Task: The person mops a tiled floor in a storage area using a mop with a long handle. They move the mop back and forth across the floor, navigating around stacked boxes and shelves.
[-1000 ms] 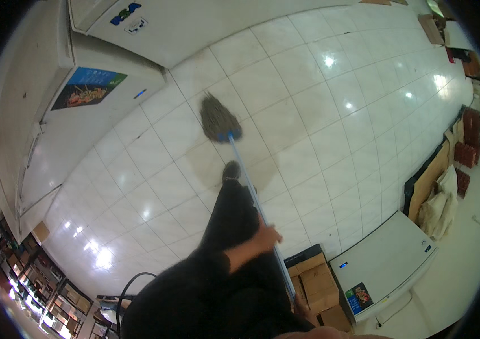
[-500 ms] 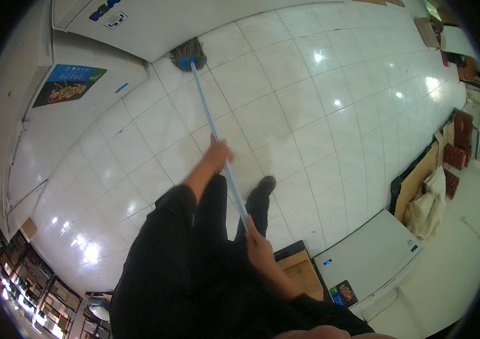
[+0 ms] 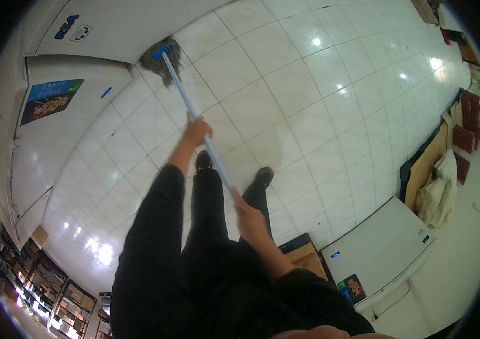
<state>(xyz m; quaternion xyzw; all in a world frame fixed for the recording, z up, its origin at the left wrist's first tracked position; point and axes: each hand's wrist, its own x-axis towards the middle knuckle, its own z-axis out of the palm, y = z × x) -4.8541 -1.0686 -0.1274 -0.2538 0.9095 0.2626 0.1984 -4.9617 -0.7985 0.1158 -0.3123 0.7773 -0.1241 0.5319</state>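
I hold a mop with a light blue handle in both hands. My left hand grips the handle partway down, arm stretched forward in a black sleeve. My right hand grips the handle's near end, close to my body. The grey stringy mop head lies on the white tiled floor, right against the base of a white chest freezer. My two black shoes stand on the tiles below the handle.
White chest freezers line the left side and another stands at the lower right. A cardboard box sits by my right leg. Flattened cardboard and bags lean at the right. Shelves of goods fill the lower left.
The mop head has been pushed away from me across the tiles to the freezer's base. My left arm has stretched forward along the handle.
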